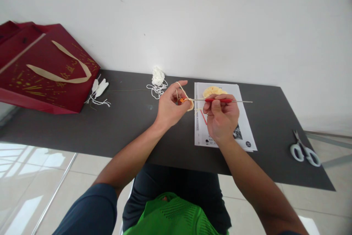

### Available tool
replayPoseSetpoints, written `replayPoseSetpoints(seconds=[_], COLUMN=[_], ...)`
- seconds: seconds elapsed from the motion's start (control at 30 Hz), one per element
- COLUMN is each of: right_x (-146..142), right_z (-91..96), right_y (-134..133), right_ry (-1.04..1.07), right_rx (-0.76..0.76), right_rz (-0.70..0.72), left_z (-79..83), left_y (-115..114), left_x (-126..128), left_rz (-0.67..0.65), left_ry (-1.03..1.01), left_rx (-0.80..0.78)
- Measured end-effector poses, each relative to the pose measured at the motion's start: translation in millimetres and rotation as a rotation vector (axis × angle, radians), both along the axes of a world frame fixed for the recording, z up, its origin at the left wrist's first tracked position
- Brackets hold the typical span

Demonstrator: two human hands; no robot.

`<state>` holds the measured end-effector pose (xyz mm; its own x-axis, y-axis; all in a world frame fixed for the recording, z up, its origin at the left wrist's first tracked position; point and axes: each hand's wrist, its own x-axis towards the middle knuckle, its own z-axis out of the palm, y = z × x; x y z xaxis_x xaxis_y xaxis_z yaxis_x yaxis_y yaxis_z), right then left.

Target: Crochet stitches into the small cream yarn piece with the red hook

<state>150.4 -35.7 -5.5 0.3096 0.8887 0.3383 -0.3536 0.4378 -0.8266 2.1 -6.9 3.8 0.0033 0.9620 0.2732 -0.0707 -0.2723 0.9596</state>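
Note:
My left hand [168,108] pinches a small crochet piece [190,106] in cream and orange yarn, with a cream strand looped over its raised index finger. Between thumb and fingers, my right hand [222,119] grips a crochet hook [225,101] by its red handle. The metal shaft points left, and its tip meets the crochet piece; fingers hide the exact spot. Behind my right hand, a pale yellow yarn bundle [213,91] lies on printed sheets [249,138]. A short red-orange strip [203,117] shows beside that hand, partly covered.
A loose white yarn heap [158,76] rests near the wall. At the left stands a dark red gift bag [46,62], with small white crocheted pieces [101,88] beside it. Scissors [304,150] lie near the right edge of the dark table [132,128].

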Motion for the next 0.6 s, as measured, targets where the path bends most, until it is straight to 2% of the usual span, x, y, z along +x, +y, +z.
replayPoseSetpoints(seconds=[0.23,0.43,0.6], right_x=[-2.7,-5.1,-9.4], right_z=[-3.5,-5.4,-5.6], right_y=[-3.0,-2.7,-7.9], right_ry=[-0.075,-0.126,-0.164], right_rx=[0.138,0.071,0.106], right_rz=[-0.081,-0.123,-0.16], left_z=[2.0,0.7,-3.8], left_y=[0.2,-0.4,1.0], left_x=[0.7,-0.1,-0.4], left_rz=[0.025,0.016,0.049], left_ry=[-0.011,-0.011,0.006], left_rx=[0.002,0.003,0.025])
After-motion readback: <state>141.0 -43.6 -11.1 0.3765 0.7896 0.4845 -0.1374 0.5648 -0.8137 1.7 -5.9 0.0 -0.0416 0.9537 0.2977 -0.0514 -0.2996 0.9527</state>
